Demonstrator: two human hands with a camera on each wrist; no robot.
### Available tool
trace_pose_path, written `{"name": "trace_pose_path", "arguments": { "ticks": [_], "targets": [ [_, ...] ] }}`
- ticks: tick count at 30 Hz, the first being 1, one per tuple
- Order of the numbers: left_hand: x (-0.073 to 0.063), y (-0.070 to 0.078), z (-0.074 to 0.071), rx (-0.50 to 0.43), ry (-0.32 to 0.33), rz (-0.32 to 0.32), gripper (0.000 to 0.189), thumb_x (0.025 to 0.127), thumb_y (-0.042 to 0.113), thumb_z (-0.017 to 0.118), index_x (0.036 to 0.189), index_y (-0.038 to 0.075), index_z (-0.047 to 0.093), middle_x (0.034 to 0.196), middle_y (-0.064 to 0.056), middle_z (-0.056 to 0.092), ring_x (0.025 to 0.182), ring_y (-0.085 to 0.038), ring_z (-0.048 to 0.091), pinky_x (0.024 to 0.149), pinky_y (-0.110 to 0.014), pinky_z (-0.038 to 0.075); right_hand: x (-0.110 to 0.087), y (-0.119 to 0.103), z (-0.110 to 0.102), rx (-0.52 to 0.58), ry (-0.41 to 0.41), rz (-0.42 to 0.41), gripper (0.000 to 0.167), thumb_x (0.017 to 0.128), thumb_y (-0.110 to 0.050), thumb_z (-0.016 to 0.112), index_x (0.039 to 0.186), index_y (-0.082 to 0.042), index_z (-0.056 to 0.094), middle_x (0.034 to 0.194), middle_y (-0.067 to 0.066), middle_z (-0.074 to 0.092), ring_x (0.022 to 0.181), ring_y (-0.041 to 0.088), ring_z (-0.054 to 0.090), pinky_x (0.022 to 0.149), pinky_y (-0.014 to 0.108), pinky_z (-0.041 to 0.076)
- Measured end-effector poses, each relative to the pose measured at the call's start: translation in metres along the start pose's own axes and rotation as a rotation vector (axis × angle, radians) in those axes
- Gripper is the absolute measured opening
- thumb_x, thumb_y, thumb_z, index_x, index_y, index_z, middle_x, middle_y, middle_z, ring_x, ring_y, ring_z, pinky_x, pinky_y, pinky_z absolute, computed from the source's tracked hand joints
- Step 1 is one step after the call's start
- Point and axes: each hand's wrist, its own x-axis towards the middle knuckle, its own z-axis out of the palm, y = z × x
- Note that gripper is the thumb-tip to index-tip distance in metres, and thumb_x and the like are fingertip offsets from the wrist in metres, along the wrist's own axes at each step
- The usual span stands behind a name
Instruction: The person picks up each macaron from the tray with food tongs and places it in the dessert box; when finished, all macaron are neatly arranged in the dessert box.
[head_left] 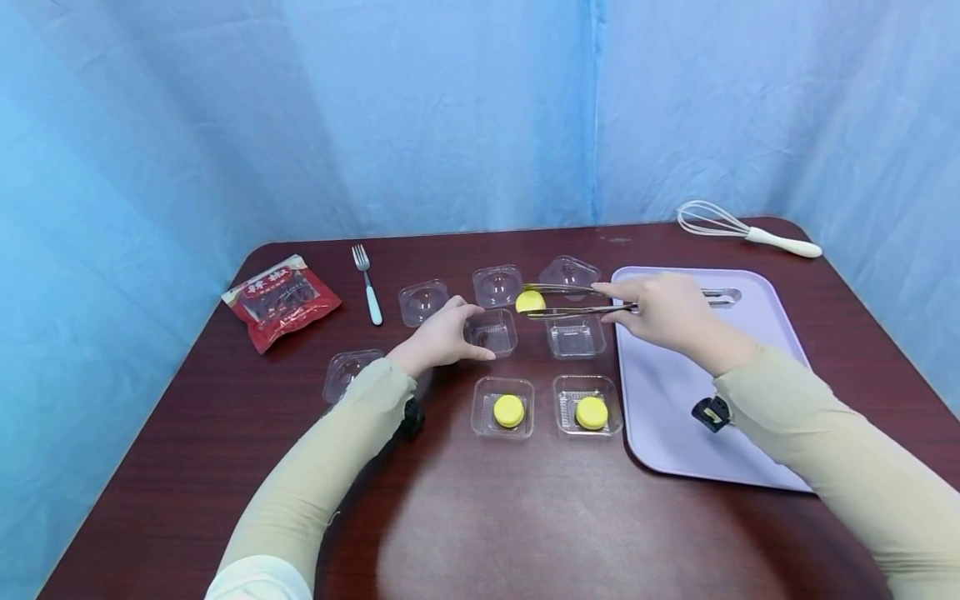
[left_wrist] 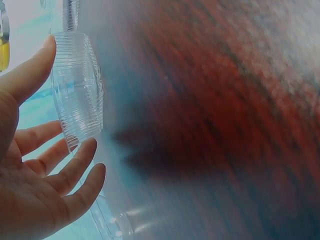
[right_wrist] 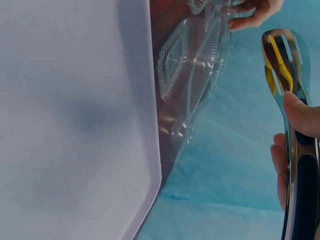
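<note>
My left hand (head_left: 442,336) holds a clear plastic box (head_left: 493,336) by its sides, thumb at the near rim and fingers at the far one. With my right hand (head_left: 667,308) I grip metal tongs (head_left: 577,312), pointing left. Between their tips is a small round yellow cake (head_left: 530,302), raised beside the box and in front of the clear lids. Another clear box (head_left: 576,337) stands below the tongs with nothing in it. Nearer me, two boxes each contain one yellow cake, the left cake (head_left: 508,411) and the right cake (head_left: 592,412).
Several domed clear lids lie behind and left, among them a middle lid (head_left: 497,286) and a left lid (head_left: 348,371). A lilac tray (head_left: 675,417) lies under my right arm. Further off are a red snack bag (head_left: 283,300), a fork (head_left: 369,292) and a whisk (head_left: 780,241).
</note>
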Motion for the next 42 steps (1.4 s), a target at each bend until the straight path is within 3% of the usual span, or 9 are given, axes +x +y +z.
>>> {"name": "trace_pose_path", "arguments": {
  "ticks": [7,15,30,42],
  "targets": [
    [0.000,-0.001,0.000,0.002,0.007,0.012,0.078,0.075,0.038,0.079,0.137,0.004,0.047,0.121,-0.012,0.048,0.103,-0.023,0.055,0.096,-0.038,0.046,0.013,-0.010,0.011,0.017,-0.068,0.009,0.039,0.072,-0.013,0.080,0.110,-0.009,0.072,0.095,0.011,0.073,0.059,0.024,0.064,0.042,0.034,0.037],
    [0.000,-0.001,0.000,-0.009,0.002,0.022,0.077,0.075,0.038,0.079,0.137,0.004,0.048,0.120,-0.011,0.048,0.101,-0.023,0.054,0.094,-0.038,0.046,0.020,-0.018,0.027,0.003,-0.170,-0.035,0.038,0.074,-0.011,0.078,0.112,-0.009,0.071,0.100,0.010,0.073,0.076,0.026,0.070,0.048,0.038,0.048],
    [0.000,-0.001,0.000,-0.022,0.011,0.046,0.077,0.073,0.034,0.082,0.134,0.001,0.050,0.116,-0.012,0.050,0.105,-0.024,0.054,0.097,-0.038,0.045,0.029,-0.035,0.041,-0.018,-0.219,-0.061,0.039,0.075,-0.017,0.079,0.112,-0.010,0.071,0.096,0.006,0.074,0.074,0.023,0.070,0.049,0.037,0.049],
    [0.001,-0.001,0.001,-0.012,0.004,0.048,0.077,0.073,0.034,0.081,0.135,0.001,0.049,0.117,-0.012,0.050,0.105,-0.024,0.055,0.096,-0.038,0.045,0.027,-0.030,0.040,-0.004,-0.223,-0.038,0.039,0.075,-0.018,0.079,0.112,-0.009,0.071,0.097,0.009,0.073,0.070,0.025,0.069,0.048,0.038,0.049]
  ]
}}
